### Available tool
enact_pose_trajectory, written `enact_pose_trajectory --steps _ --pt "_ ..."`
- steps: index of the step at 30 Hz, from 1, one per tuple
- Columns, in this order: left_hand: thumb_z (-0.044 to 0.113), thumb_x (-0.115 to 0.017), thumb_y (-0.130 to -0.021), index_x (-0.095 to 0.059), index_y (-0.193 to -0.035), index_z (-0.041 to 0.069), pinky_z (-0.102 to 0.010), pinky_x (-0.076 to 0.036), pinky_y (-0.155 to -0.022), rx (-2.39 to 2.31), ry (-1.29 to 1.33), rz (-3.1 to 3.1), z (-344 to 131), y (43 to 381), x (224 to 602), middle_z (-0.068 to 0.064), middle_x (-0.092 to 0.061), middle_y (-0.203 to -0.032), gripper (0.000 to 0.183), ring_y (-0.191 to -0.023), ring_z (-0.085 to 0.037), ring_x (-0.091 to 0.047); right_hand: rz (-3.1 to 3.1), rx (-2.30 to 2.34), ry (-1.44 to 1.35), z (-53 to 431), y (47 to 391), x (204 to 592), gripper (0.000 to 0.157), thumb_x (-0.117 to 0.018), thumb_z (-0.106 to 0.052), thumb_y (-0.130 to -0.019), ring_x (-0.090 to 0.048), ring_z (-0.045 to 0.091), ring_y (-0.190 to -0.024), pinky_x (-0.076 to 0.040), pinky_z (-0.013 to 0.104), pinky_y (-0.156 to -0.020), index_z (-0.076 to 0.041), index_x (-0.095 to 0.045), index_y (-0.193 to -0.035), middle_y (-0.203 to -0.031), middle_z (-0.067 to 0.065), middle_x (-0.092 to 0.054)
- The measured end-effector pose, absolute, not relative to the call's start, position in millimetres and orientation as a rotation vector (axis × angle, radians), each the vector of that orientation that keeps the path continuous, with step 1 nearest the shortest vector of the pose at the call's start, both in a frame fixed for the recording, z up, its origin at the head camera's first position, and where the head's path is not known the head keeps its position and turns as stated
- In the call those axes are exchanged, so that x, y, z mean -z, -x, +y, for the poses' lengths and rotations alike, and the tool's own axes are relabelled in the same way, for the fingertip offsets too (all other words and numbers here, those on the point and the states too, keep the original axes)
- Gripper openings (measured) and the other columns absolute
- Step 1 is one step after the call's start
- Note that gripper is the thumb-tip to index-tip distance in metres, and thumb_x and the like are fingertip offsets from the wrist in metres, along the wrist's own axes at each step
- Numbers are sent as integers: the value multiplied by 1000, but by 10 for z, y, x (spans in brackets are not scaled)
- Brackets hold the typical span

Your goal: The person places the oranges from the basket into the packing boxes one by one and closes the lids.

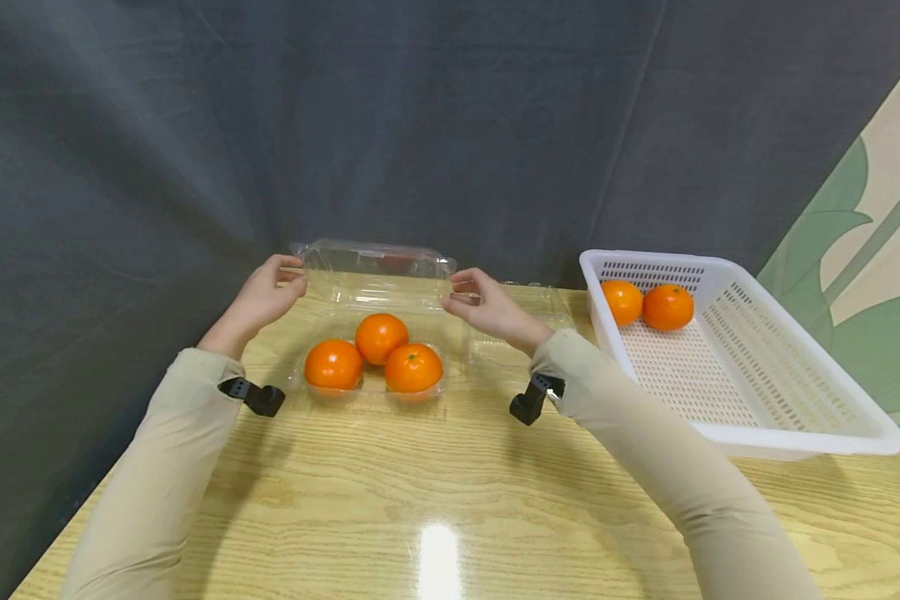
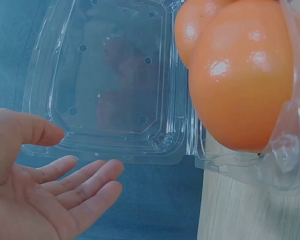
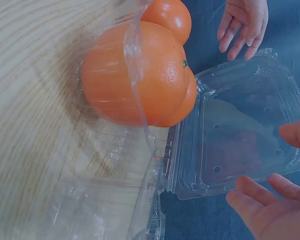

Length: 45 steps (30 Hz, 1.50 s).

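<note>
A clear plastic clamshell box stands on the table with its lid [image 1: 378, 254] raised at the back. Three oranges [image 1: 413, 368] sit in its base [image 1: 371, 395]. My left hand [image 1: 264, 293] is at the lid's left edge, thumb and fingers spread apart; the left wrist view shows the lid [image 2: 125, 90] beside the fingertips [image 2: 110, 170]. At the lid's right edge is my right hand [image 1: 487, 307], its thumb and fingers parted around the lid's corner. In the right wrist view the fingertips [image 3: 242, 187] overlap the lid's rim, with nothing gripped.
A white plastic basket [image 1: 810, 446] stands at the right with two oranges [image 1: 668, 307] in its back left corner. Another clear plastic container [image 1: 495, 352] lies between the clamshell and the basket, partly behind my right hand. A dark curtain [image 1: 435, 125] hangs behind the table.
</note>
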<state>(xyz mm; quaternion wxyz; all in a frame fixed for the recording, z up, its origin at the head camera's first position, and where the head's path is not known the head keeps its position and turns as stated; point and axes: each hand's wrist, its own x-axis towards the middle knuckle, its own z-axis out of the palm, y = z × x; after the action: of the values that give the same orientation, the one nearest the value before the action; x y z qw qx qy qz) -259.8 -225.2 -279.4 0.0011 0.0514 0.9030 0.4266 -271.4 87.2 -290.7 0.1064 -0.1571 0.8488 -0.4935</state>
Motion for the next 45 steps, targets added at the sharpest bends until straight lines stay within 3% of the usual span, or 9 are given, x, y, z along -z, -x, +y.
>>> enact_pose_trajectory --steps 17,27,34,45 --pt "22 -51 -95 -31 -138 -7 -54 -41 -99 -1230 -211 2887 -2318 2492 2782 -29 -46 -134 56 -122 -43 -47 2483 1447 535 892 2632 2966 45 -57 -15 -93 -42 29 -134 -41 39 -105 -1 -36 -131 -140 18 -38" --pt "18 -55 -94 -36 -137 -6 -54 -40 -102 -1246 -288 2840 -2409 2434 2790 -29 -47 -133 53 -120 -45 -49 2503 1425 602 893 2565 2997 44 -56 -14 -93 -44 32 -132 -42 41 -104 1 -37 -129 -138 22 -38" --pt "14 -56 -93 -44 -127 -6 -53 -41 -100 -1218 -314 2862 -2448 2409 2806 -28 -50 -126 42 -118 -42 -49 2512 1448 663 902 2529 3025 42 -56 -10 -93 -46 33 -130 -44 41 -102 3 -37 -128 -137 24 -40" --pt "15 -59 -91 -46 -128 -4 -53 -47 -95 -1184 -299 2877 -2426 2328 2786 -27 -53 -122 44 -112 -45 -55 2540 1452 747 890 2460 3037 40 -56 -7 -91 -48 35 -128 -41 41 -104 3 -40 -127 -134 26 -42"
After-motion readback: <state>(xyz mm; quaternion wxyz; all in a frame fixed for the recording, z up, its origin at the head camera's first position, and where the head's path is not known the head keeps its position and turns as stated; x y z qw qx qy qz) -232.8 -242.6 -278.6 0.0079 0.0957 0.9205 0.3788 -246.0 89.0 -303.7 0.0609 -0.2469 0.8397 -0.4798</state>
